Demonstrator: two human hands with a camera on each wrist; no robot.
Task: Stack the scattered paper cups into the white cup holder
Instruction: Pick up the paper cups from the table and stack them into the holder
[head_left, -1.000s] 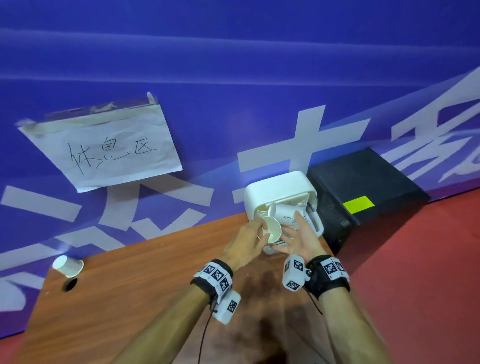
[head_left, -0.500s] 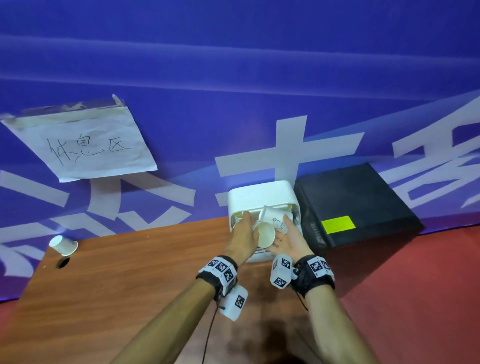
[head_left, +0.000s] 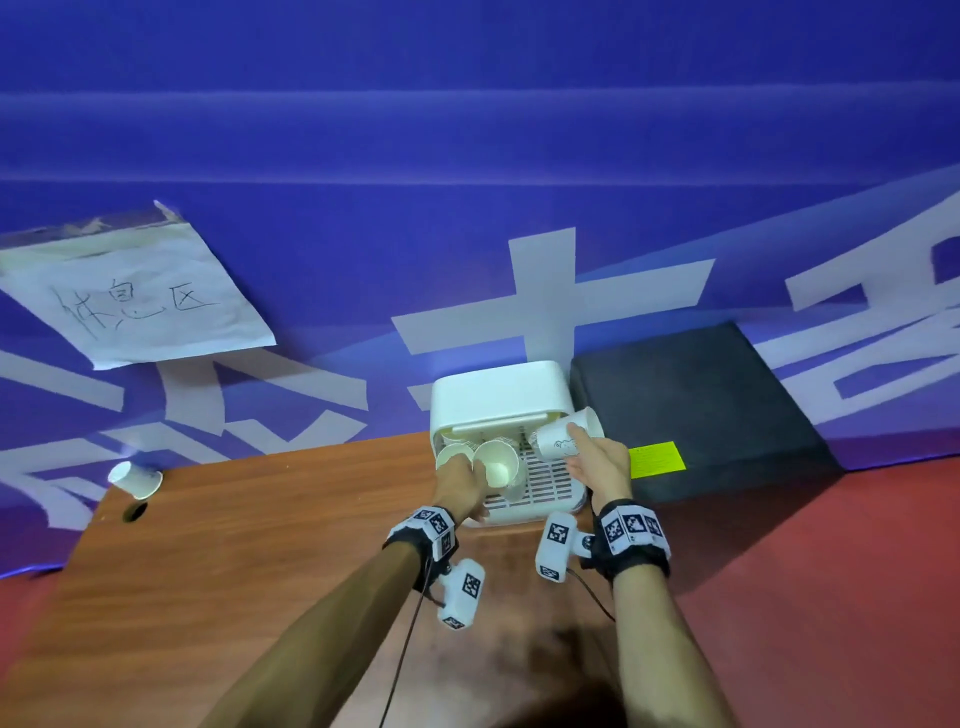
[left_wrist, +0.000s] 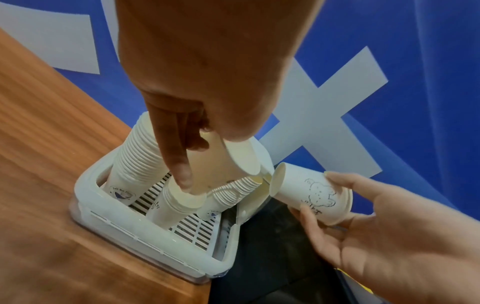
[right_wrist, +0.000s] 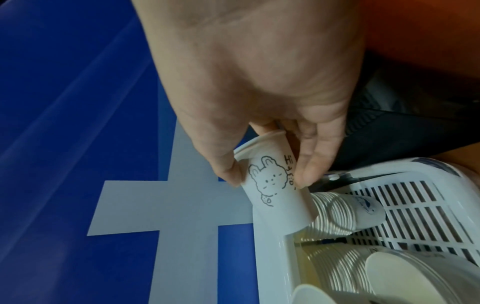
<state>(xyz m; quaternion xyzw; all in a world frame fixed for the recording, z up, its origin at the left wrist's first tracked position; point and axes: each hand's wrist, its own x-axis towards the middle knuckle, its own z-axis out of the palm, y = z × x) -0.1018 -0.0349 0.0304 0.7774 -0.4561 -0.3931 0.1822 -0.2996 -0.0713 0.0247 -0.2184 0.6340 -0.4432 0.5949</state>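
The white cup holder (head_left: 496, 397) stands at the table's far edge, with three leaning cup stacks on its slatted tray (left_wrist: 192, 230). My left hand (head_left: 470, 475) (left_wrist: 192, 164) grips a plain paper cup (head_left: 496, 465) (left_wrist: 241, 158) at the top of the middle stack (left_wrist: 168, 205), its index finger reaching down the cup. My right hand (head_left: 576, 447) (right_wrist: 269, 178) pinches a bunny-printed cup (head_left: 561, 441) (right_wrist: 272, 185) (left_wrist: 309, 193), which lies on its side at the holder's right edge above the right stack (right_wrist: 335, 214). One loose cup (head_left: 136, 479) lies at the table's far left corner.
A black box (head_left: 691, 405) with a yellow-green label (head_left: 657, 460) sits right against the holder's right side. The blue banner wall (head_left: 467, 156) rises directly behind it. A cable hole (head_left: 136, 512) lies near the loose cup. Red floor (head_left: 831, 571) lies past the table's right edge.
The two hands were close together over the holder. The right hand has since moved right with the bunny cup, away from the cup in my left hand.
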